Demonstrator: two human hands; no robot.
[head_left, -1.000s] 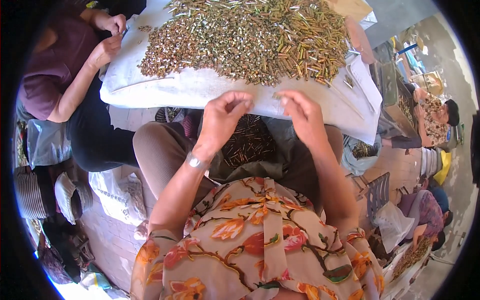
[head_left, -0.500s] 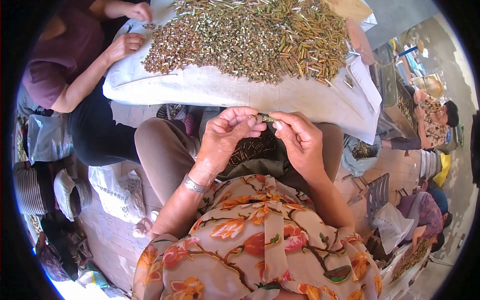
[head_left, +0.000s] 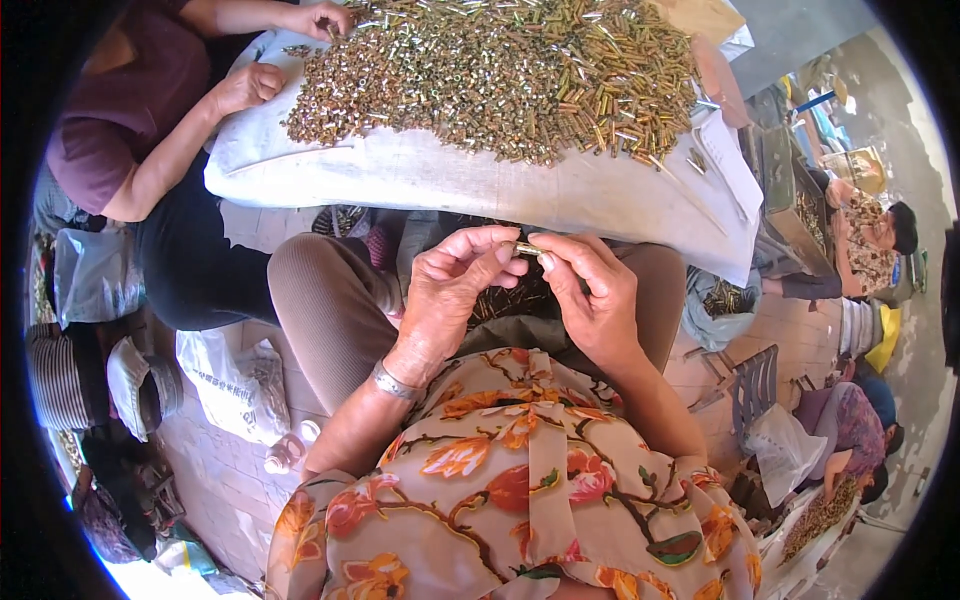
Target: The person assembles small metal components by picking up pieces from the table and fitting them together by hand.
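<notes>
Head view: L hand (head_left: pixel 450 280) and R hand (head_left: pixel 597 300) meet on the person's side of the tabletop (head_left: pixel 420 185), above the gap btwn the knees (head_left: pixel 322 290). They share one small brass-coloured piece (head_left: pixel 529 249), held about level, running L to R. L grip is clamped on its L end, thumb & fingers together, that end partly hidden; R grip is clamped on its R end, thumb tip on the metal. L wrist has a silvery band (head_left: pixel 393 381). Under the hands, a dark heap (head_left: pixel 510 301) of thin metal bits, mostly hidden.

Pale tabletop carries a big pile (head_left: pixel 470 90): short bits to L, longer tubes to R. A thin stick (head_left: pixel 283 157) lies nr its L front; nr R front, a few loose tubes (head_left: pixel 697 161) and a paper (head_left: pixel 737 160). Co-worker at L: one hand (head_left: pixel 325 20) at the pile's edge, other hand (head_left: pixel 248 87) nr it. Floor: bluish bag (head_left: pixel 718 325) w/ more bits at R, white bag (head_left: pixel 232 385) at L.
</notes>
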